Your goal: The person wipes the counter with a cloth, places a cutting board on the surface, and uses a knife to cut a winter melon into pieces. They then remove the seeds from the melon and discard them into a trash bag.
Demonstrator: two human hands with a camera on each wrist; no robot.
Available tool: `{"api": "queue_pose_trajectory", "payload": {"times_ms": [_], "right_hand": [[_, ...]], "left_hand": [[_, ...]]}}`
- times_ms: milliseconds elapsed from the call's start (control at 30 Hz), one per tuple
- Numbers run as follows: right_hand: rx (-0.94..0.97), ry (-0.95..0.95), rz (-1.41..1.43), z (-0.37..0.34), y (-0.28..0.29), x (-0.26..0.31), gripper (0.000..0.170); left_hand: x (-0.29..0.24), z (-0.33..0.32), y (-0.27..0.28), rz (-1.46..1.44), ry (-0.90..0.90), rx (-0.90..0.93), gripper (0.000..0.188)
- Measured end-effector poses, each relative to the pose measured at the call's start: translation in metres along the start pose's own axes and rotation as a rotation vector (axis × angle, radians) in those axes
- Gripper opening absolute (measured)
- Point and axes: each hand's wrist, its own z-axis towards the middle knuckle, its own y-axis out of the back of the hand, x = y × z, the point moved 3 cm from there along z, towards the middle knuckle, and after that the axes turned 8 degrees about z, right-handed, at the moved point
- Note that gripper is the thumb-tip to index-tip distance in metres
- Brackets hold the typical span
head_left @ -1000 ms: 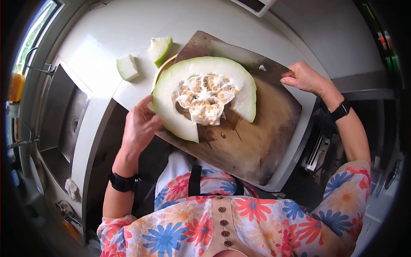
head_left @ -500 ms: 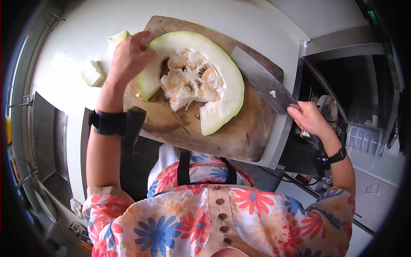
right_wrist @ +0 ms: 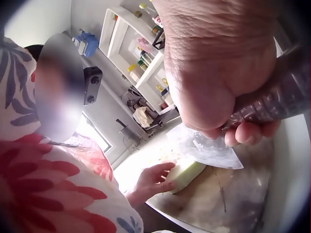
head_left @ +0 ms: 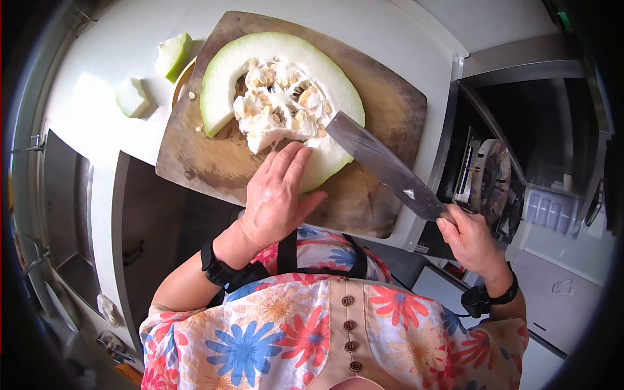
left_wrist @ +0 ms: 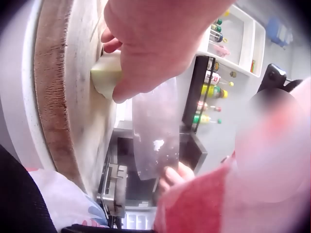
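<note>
A large cut ring of pale green-skinned melon (head_left: 286, 49), its middle full of white pulp and seeds, lies on a wooden board (head_left: 201, 156). My left hand (head_left: 276, 195) holds its near cut end between fingers and thumb; in the left wrist view the thumb of the left hand (left_wrist: 150, 53) lies against the melon's edge (left_wrist: 104, 77). My right hand (head_left: 471, 240) grips the handle of a broad knife (head_left: 383, 166), whose blade tip is over the melon's right side. The right wrist view shows the right hand (right_wrist: 218, 73) round the dark handle, the blade (right_wrist: 206, 150) by the melon (right_wrist: 187, 174).
Two melon chunks (head_left: 132, 99) (head_left: 174, 57) lie on the white counter (head_left: 97, 58) left of the board. A sink (head_left: 68, 208) is at the far left, a stove burner (head_left: 489, 175) at the right. Shelves with bottles (left_wrist: 211, 91) stand beyond.
My left hand has moved from the melon's left side to its near cut end. The knife has swung left, its tip now over the melon. The melon and board shifted and turned earlier.
</note>
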Motion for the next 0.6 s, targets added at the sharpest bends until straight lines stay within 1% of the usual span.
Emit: {"api": "queue_pose_trajectory", "payload": {"times_ms": [233,300,367,433,533,600], "right_hand": [[-0.003,0.043,-0.047,-0.005,-0.002,-0.002,0.014],[-0.072,0.195,-0.166,0.001,0.004,0.005,0.015],[-0.085,0.193,-0.196,0.005,0.011,0.012,0.015],[-0.042,0.108,-0.171,0.007,0.014,0.010,0.015],[-0.030,0.074,-0.153,0.004,0.012,0.006,0.015],[-0.016,0.051,-0.134,0.002,0.010,0.006,0.015]], "left_hand": [[0.001,-0.004,-0.009,-0.037,0.017,-0.082,0.058],[0.000,-0.004,-0.009,-0.050,0.027,-0.097,0.055],[0.001,-0.004,-0.010,-0.053,0.029,-0.113,0.054],[0.000,-0.004,-0.011,-0.060,0.029,-0.126,0.053],[0.001,-0.004,-0.011,-0.073,0.044,-0.130,0.051],[0.000,-0.004,-0.011,-0.055,0.007,-0.154,0.051]]}}
